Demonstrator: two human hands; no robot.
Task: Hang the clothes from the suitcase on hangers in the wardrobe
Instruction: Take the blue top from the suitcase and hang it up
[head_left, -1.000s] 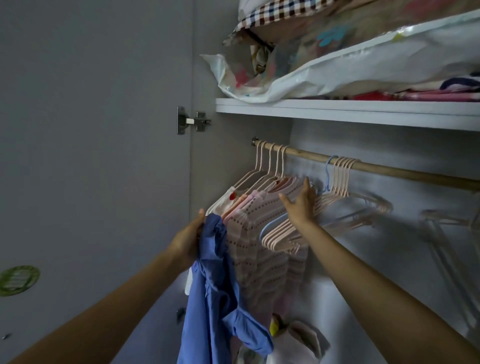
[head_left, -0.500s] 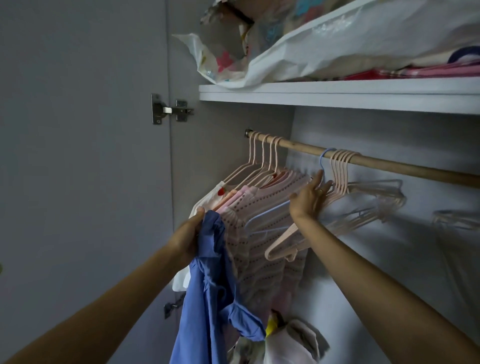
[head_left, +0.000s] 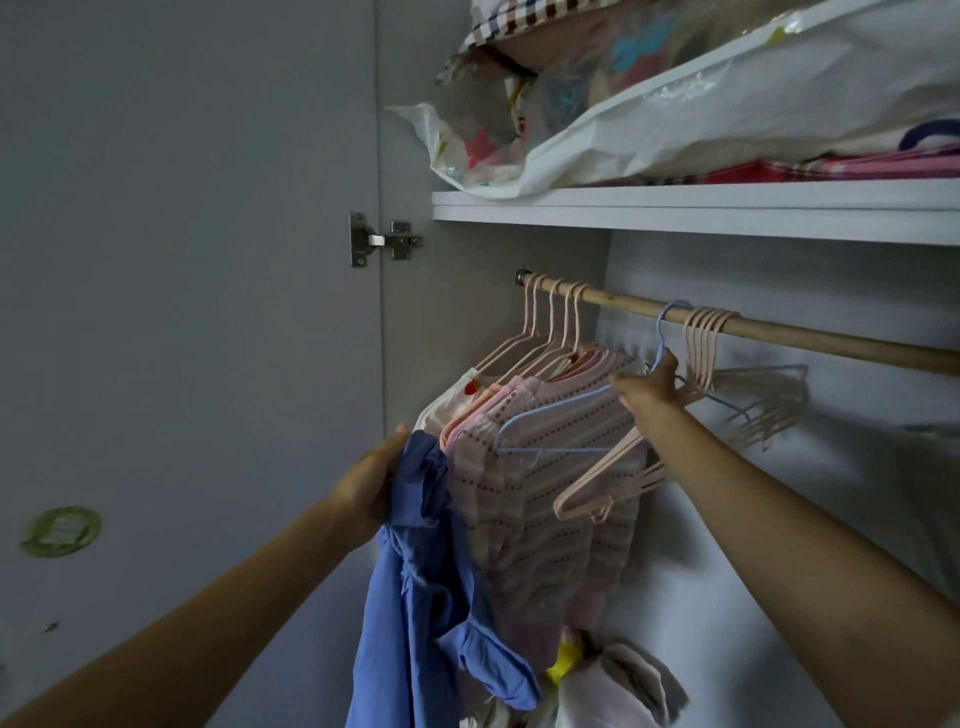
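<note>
My left hand (head_left: 370, 483) grips a blue garment (head_left: 423, 597) by its top; the cloth hangs down in front of the open wardrobe. My right hand (head_left: 652, 387) grips the neck of a light blue hanger (head_left: 550, 421) whose hook is over the wooden rail (head_left: 810, 338). A bunch of empty pink hangers (head_left: 613, 483) hangs beside it, partly behind my right hand. Left of them, several pink and white garments (head_left: 540, 499) hang on pink hangers on the same rail.
A white shelf (head_left: 675, 210) above the rail carries plastic bags (head_left: 727, 109) and folded bedding. The wardrobe door (head_left: 182, 312) stands open at the left on a metal hinge (head_left: 382, 241). More clothes are piled at the wardrobe's bottom (head_left: 608, 680).
My right hand has risen from the bunch of hangers' lower bars to the blue hanger's neck, separating it from the pink ones. My left hand keeps holding the blue garment.
</note>
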